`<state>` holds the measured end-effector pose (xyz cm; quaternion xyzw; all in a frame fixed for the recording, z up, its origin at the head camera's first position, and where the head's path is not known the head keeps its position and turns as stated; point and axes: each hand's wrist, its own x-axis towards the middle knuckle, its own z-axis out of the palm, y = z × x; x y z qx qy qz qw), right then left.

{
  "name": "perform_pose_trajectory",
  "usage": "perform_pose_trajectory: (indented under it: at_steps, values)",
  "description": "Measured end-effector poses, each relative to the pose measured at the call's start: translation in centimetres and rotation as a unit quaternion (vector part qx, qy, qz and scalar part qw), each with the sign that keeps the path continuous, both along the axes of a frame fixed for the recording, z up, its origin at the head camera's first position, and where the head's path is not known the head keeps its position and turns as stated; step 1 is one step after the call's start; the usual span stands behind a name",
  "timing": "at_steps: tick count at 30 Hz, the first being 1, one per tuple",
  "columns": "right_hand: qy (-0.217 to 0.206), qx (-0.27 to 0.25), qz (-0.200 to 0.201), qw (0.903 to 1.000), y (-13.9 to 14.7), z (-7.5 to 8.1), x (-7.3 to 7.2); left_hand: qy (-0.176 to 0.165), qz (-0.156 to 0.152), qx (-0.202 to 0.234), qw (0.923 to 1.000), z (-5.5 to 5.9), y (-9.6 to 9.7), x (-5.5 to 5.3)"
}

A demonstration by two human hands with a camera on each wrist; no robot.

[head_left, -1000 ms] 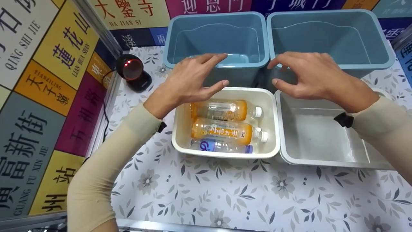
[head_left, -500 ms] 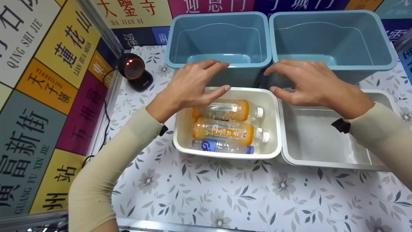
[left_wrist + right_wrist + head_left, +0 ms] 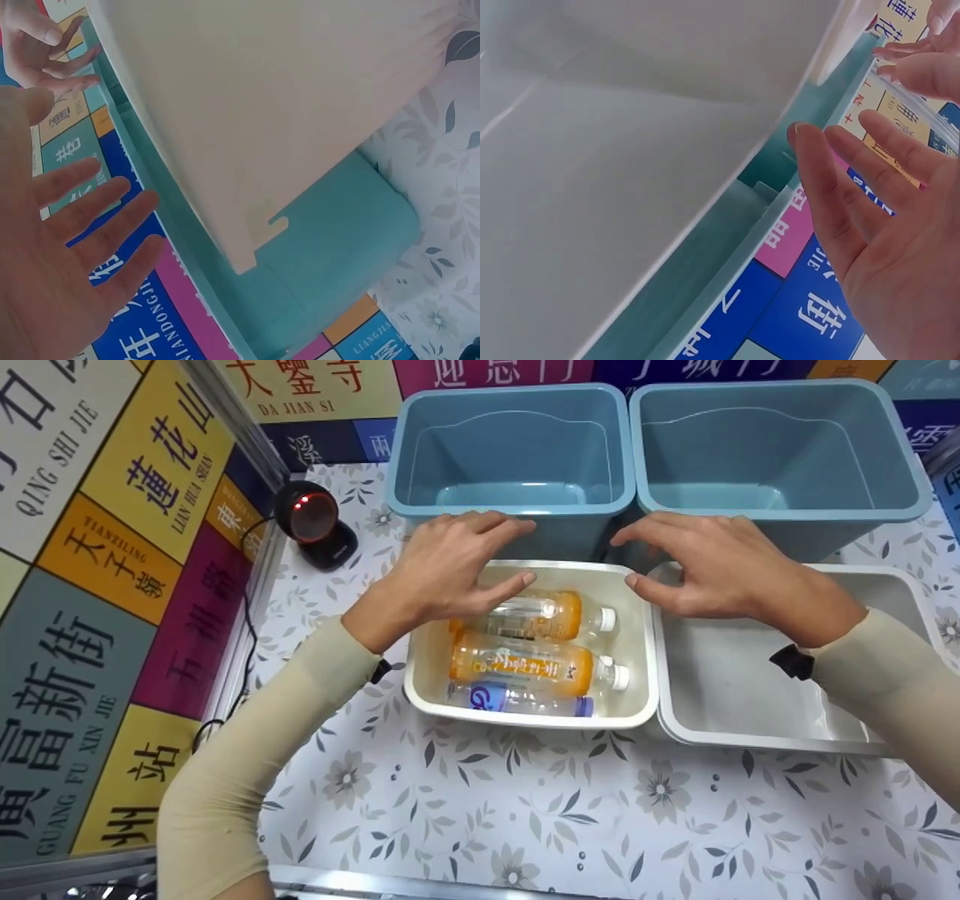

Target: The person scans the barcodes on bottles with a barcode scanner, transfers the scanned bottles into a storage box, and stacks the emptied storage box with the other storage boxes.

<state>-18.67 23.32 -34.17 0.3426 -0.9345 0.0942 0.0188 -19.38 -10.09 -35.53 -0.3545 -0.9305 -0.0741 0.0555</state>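
Note:
My left hand (image 3: pixel 448 568) hovers over the far left part of a cream tub (image 3: pixel 529 719), its fingers spread and holding nothing. Inside that tub lie two orange-labelled plastic bottles with white caps, the nearer bottle (image 3: pixel 517 664) fully visible and the farther bottle (image 3: pixel 536 615) partly behind my thumb. A clear bottle with a blue label (image 3: pixel 487 697) and purple cap lies along the near wall. My right hand (image 3: pixel 724 566), also holding nothing, is above the far left corner of a grey-white tub (image 3: pixel 750 675). In the wrist views both hands (image 3: pixel 82 255) (image 3: pixel 900 247) show relaxed, parted fingers.
Two deep blue bins stand behind the tubs, a left bin (image 3: pixel 510 450) and a right bin (image 3: pixel 757 450). A black scanner (image 3: pixel 315 525) with red lights sits at the left, its cable running along the wall panel (image 3: pixel 150 510). A flowered cloth (image 3: pixel 525 810) covers the table.
Both hands have come down and toward the body, from in front of the blue bins' rims to over the far edges of the tubs. The bottles have stayed where they lay.

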Motion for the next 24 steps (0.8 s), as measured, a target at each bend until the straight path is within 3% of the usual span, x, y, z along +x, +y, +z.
perform_pose_trajectory:
  at_steps: [8, 24]
  values:
    - [0.003, -0.003, -0.001, 1.0000, 0.2, -0.7, 0.3, 0.003, -0.005, -0.001, 1.0000, -0.3, -0.2, 0.5]
    - [-0.035, -0.002, -0.009, 0.9993, 0.0, -2.4, 0.6, 0.024, -0.018, 0.004, 0.9995, -1.0, -0.4, 1.3]
